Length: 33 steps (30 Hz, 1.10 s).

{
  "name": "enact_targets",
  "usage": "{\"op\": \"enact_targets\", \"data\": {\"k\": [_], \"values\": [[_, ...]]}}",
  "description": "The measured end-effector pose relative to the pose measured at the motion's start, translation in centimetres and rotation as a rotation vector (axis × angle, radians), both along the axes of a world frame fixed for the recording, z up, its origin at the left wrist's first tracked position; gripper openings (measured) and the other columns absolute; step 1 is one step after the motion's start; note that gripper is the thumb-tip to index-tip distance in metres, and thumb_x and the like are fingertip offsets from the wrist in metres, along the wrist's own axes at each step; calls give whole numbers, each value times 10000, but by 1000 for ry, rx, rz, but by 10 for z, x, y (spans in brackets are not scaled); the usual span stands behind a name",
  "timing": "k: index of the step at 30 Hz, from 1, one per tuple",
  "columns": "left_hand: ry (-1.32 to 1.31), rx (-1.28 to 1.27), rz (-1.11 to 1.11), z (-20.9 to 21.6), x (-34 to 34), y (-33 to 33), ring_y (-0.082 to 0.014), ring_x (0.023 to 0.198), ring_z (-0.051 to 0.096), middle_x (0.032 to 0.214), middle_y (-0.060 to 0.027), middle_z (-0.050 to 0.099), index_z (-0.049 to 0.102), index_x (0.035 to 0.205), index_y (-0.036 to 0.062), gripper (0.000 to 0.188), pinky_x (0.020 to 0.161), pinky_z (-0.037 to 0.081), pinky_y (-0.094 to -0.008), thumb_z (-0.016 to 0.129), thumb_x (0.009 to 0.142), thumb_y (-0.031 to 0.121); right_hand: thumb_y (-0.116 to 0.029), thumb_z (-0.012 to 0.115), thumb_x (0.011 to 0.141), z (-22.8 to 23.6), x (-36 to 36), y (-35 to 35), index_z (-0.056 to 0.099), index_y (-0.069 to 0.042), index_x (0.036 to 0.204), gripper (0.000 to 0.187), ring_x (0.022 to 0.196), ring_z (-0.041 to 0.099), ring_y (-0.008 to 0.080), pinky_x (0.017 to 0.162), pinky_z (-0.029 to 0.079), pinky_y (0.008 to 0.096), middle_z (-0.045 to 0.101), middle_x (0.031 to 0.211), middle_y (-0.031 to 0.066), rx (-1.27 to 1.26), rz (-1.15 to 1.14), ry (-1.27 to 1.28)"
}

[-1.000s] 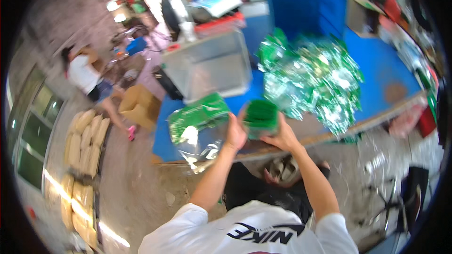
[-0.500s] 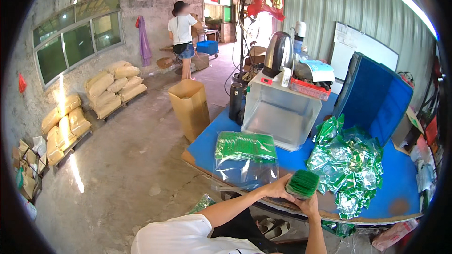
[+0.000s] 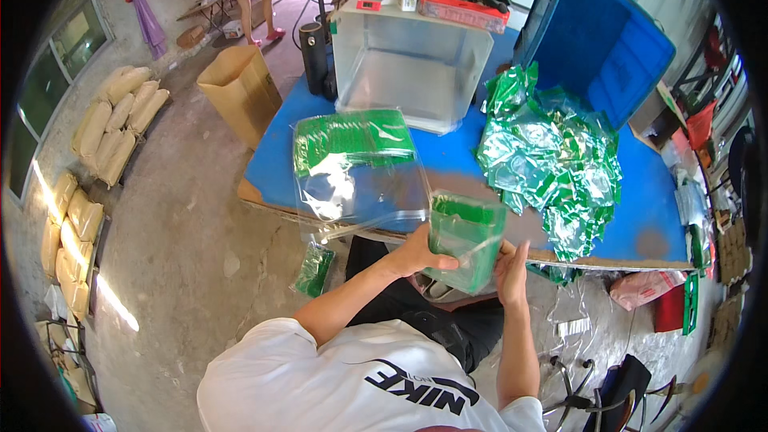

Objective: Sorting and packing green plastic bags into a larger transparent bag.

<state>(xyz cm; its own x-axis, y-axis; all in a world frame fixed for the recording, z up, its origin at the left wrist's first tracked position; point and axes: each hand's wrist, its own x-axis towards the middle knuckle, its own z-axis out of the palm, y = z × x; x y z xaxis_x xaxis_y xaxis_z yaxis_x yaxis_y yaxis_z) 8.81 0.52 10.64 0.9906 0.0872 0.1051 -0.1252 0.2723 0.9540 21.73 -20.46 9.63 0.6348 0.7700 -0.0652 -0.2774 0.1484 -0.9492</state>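
A stack of clear packets with green ends (image 3: 466, 240) is held upright over the table's near edge. My left hand (image 3: 418, 254) is closed around its left side, the thumb lying across the front. At the stack's lower right is my right hand (image 3: 510, 272), fingers stretched out; whether it touches the stack is hard to tell. Just left of the stack, a large clear plastic bag (image 3: 356, 184) lies on the table with a row of green-ended packets in it. A loose heap of green and clear packets (image 3: 552, 164) lies to the right.
On the blue tabletop (image 3: 276, 148) stand a translucent bin (image 3: 408, 72), a black flask (image 3: 313, 60) and a tilted blue crate (image 3: 596, 40). A brown paper sack (image 3: 238, 88) and filled sacks (image 3: 120, 116) stand on the floor to the left. Another person (image 3: 252, 0) is farther back.
The stack has turned from end-on to showing its broad face. My right hand's fingers have straightened at its side. The view has tilted down, showing more of my lap.
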Motion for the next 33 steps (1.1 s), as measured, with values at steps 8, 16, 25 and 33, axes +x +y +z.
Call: {"op": "enact_targets", "data": {"k": [8, 16, 25, 33], "values": [[24, -249, -93, -18, -10, -4, -166, 1140, 579, 1212, -61, 635, 520, 1360, 22, 761, 999, 471, -350, 863, 698, 175, -820, 271, 923, -17, -72, 26, 423, -20, 1473, 983, 1219, 603, 346, 1021, 501, 539, 559, 1392, 201, -33, 549, 659], [-65, 273, 0, 16, -13, -18, -254, 1192, 574, 1314, -150, 589, 437, 1435, 17, 911, 1054, 443, -385, 900, 707, 309, -643, 699, 856, 36, -42, -6, 385, 22, 1483, 966, 1298, 516, 260, 1096, 407, 419, 541, 1402, 141, -206, 141, -378], [88, 397, -58, 14, -15, -16, -258, 1315, 507, 1452, -173, 503, 375, 1505, 45, 994, 1092, 413, -396, 920, 715, 301, -173, 927, 667, 6, -44, -22, 473, -16, 1402, 877, 1193, 556, 204, 1021, 451, 356, 598, 1270, 63, -106, 57, 51], [107, -344, -38, -16, -4, -77, -223, 1398, 405, 1526, -131, 375, 158, 1568, 38, 1144, 1172, 335, -386, 923, 732, 192, -108, 767, 829, 5, -56, 6, 442, -15, 1412, 674, 1125, 588, 223, 976, 494, 374, 582, 1245, 86, 158, -477, 178]]}}
